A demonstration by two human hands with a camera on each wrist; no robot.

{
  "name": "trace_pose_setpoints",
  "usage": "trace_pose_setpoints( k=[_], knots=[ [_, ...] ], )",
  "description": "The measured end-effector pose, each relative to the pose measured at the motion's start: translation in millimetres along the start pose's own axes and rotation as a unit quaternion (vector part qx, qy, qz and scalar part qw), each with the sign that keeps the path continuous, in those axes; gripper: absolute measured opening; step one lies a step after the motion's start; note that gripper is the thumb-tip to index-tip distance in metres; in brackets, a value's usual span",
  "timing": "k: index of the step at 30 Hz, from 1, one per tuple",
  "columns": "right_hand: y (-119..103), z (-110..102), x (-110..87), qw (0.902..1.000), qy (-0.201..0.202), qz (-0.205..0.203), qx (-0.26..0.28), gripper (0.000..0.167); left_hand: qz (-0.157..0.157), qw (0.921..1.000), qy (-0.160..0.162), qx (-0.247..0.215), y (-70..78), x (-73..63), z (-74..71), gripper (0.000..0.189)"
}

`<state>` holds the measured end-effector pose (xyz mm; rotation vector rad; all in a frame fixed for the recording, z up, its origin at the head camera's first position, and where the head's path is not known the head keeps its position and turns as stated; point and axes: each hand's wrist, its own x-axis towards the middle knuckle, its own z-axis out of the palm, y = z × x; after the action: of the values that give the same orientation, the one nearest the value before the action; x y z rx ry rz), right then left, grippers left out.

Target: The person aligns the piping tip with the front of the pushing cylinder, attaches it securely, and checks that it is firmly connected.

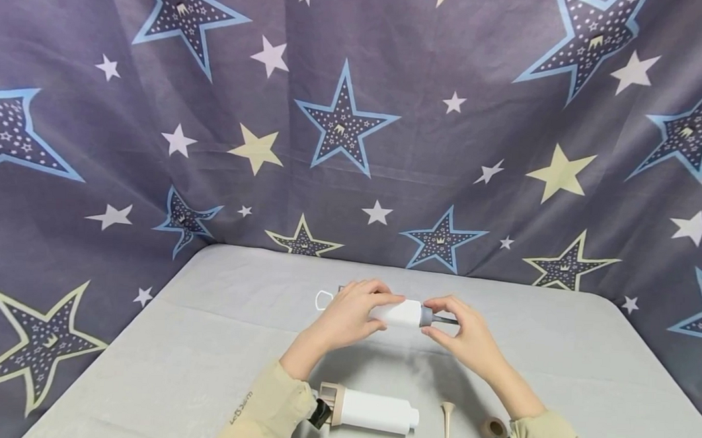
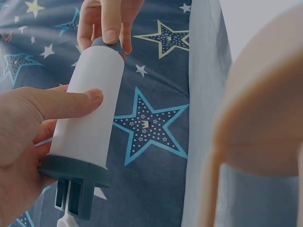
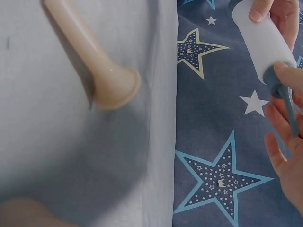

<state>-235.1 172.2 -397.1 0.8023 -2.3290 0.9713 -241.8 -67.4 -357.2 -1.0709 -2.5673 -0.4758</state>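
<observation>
My left hand (image 1: 355,312) grips a white tube (image 1: 405,313) that looks like a hand-held sausage stuffer. It is held roughly level over the table, with a white wire-like handle (image 1: 323,300) sticking out at the left end. A dark blue-grey flanged end piece (image 2: 75,172) shows below the left fingers in the left wrist view. At the tube's other end, my right hand (image 1: 467,331) pinches the blue-grey collar (image 1: 426,316) between thumb and fingers. From that collar a thin blue-grey nozzle (image 3: 290,113) points toward the right palm.
Nearer me on the grey-covered table (image 1: 201,343) lies a second white tube (image 1: 376,412) with a beige end. To its right are a beige funnel-shaped nozzle (image 1: 447,419) and a beige ring-like part (image 1: 493,427) by the right wrist. A star-patterned curtain (image 1: 426,150) hangs behind.
</observation>
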Motion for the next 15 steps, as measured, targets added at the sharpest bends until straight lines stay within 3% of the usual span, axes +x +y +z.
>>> trace_pose_setpoints(
  k=[15],
  knots=[
    [-2.6, -1.8, -2.0, 0.9987, -0.028, 0.041, -0.002, 0.032, 0.005, 1.0000, 0.002, 0.006, 1.6, 0.2, 0.9, 0.053]
  ],
)
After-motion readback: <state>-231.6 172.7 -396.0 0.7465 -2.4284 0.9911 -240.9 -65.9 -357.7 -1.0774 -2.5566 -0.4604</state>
